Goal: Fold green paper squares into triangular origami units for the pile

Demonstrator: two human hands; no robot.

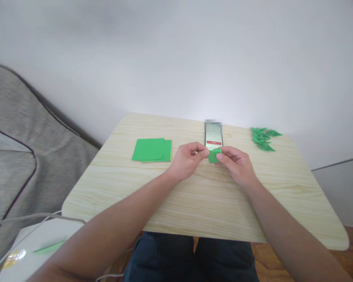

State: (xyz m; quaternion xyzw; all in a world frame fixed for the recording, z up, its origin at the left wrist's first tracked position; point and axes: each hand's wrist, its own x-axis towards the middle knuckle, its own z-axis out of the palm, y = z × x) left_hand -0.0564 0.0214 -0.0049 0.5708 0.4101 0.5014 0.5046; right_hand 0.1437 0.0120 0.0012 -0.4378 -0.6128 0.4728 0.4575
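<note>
A small folded piece of green paper [213,156] is held up between my two hands, just in front of the phone. My left hand [186,159] pinches its left edge between thumb and fingertips. On the other side, my right hand [234,162] grips it with the thumb on the near face and the fingers behind. Left of my hands lies a stack of square green paper sheets [148,149], slightly fanned, with a yellow edge showing. Several folded green paper pieces [261,137] with pointed ends sit in a cluster at the back right.
A phone [213,135] with a lit screen lies on the wooden table [223,211] near the white wall. A grey sofa [44,156] stands at the left. Cables cross a white surface [32,239] at the lower left.
</note>
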